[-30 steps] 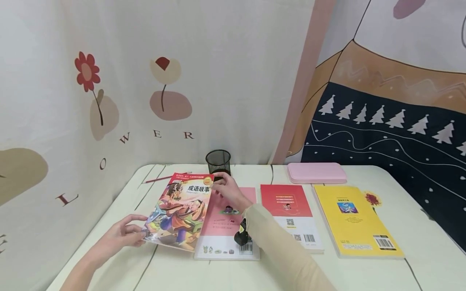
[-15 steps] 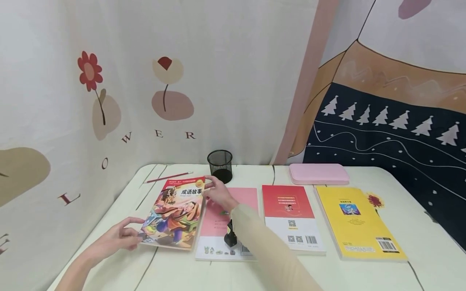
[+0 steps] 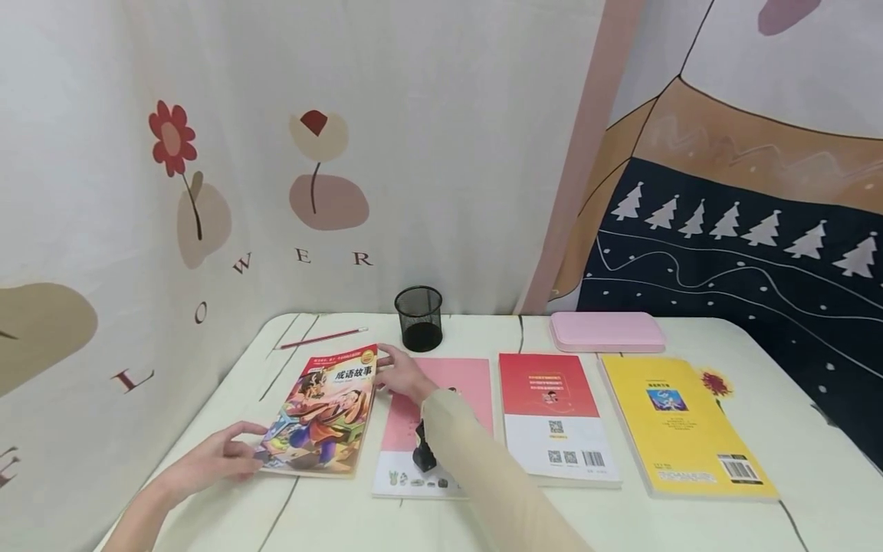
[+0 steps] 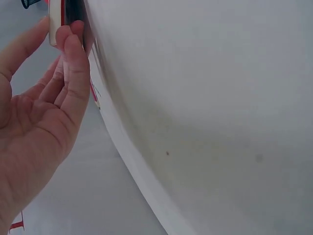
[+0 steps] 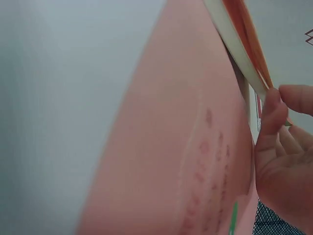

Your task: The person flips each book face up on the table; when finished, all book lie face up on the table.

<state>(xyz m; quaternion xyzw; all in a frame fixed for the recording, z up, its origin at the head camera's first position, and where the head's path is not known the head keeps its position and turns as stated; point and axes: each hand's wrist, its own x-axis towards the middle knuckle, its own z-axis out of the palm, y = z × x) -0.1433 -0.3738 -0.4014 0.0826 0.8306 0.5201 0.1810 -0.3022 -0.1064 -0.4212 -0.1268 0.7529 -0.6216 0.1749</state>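
A storybook [image 3: 320,414] with a colourful illustrated cover and a red top band lies slanted over the left part of the table, face up. At its lower left corner, my left hand [image 3: 217,460] pinches the edge; in the left wrist view, thumb and fingers meet at the book's edge [image 4: 55,22]. My right hand [image 3: 403,376] holds the upper right edge, its thumb and fingers on the pages' side in the right wrist view. Beneath my right forearm is a pink and white book [image 3: 403,422], partly hidden by the arm and sleeve.
Right of the pink book lie a red and white book [image 3: 552,387] and a yellow book [image 3: 679,437]. Behind them rests a pink case [image 3: 607,331]. A black mesh pen cup [image 3: 418,307] and a red pencil [image 3: 320,338] are at the back, near the curtain.
The storybook has moved left and down toward the table, held by both hands, uncovering more of the pink book. The right hand has travelled left with it.
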